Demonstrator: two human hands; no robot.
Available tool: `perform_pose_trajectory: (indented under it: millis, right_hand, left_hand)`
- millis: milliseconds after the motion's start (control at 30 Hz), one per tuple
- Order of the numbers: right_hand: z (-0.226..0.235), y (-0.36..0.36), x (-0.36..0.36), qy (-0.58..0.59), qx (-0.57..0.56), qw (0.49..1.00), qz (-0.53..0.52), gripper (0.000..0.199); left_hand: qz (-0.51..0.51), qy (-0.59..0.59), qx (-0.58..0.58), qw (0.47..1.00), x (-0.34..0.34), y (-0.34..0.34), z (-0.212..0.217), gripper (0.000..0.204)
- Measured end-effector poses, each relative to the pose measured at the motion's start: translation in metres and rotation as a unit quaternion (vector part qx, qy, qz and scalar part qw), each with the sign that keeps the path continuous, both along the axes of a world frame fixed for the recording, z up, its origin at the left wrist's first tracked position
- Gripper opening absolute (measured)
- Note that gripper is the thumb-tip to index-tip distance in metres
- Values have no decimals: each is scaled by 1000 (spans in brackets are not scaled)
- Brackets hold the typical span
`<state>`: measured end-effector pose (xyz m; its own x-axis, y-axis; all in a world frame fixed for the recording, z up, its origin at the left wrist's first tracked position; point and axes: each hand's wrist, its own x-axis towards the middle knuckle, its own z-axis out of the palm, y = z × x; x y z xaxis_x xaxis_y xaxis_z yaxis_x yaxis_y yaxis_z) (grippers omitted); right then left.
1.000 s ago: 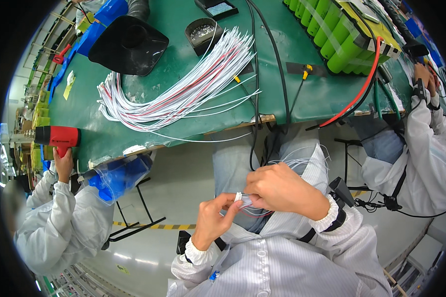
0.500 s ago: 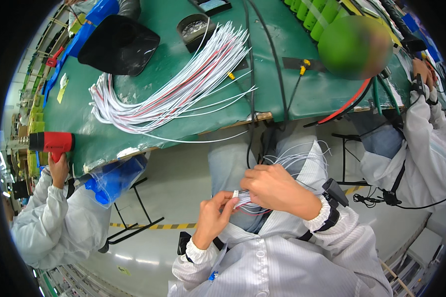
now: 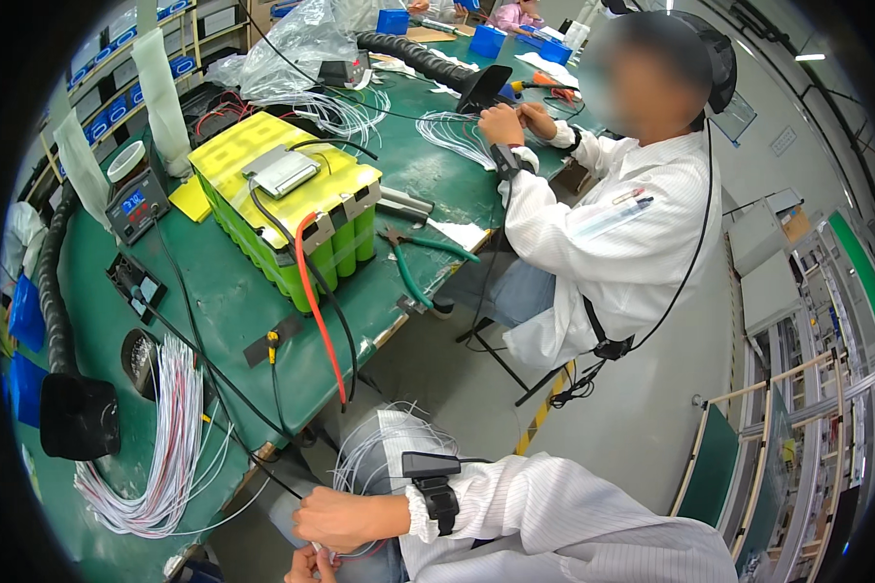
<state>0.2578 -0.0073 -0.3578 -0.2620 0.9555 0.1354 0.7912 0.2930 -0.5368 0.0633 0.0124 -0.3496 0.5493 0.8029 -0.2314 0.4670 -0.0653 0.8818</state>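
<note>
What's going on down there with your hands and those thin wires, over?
Right hand closed on thin white wires over lap. Left hand barely in view at bottom edge, grip unclear. Nothing blocking; co-worker busy at green bench.

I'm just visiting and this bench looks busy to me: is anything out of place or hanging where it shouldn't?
Mostly ordinary clutter. Two things stand out: the red cable from the green battery pack droops over the table edge, and loose white wires spill across the lap above the right hand.

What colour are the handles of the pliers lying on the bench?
Green, seen best in the head view: the pliers lie on the green bench mat.
</note>
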Motion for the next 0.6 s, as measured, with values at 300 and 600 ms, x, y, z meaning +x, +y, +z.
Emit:
perform_pose_trajectory:
  millis: [300, 600]
  right_hand:
    - [8, -3, 3, 33, 1, 999, 4, 21]
    - [2, -2, 2, 23, -4, 1000, -2, 15]
  left_hand:
    - [-20, -23, 31, 999, -10, 1, -21, 18]
    - [-21, 35, -6, 999, 4, 2, 1, 25]
